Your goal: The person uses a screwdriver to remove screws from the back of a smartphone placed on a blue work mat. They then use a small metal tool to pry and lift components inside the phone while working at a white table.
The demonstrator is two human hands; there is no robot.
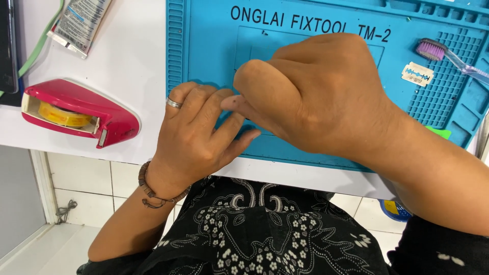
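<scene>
Hands meet over the near middle of the blue mat [204, 46], knuckles up. Right hand [316, 97] is curled shut, fingertips pinched down at the mat; whatever it pinches is hidden under the fist, possibly something small and flat. Left hand [196, 137], with a ring and a bead bracelet, lies half curled, fingers pressed against the right thumb; can't tell if it holds anything. The contact point sits directly under both hands, right hand on top.

Outward: razor blade [417, 74] and brush [433, 50] on the mat's right side, well apart. Pink tape dispenser [76, 112] and a tube [81, 23] on the white table [137, 61], left.
</scene>
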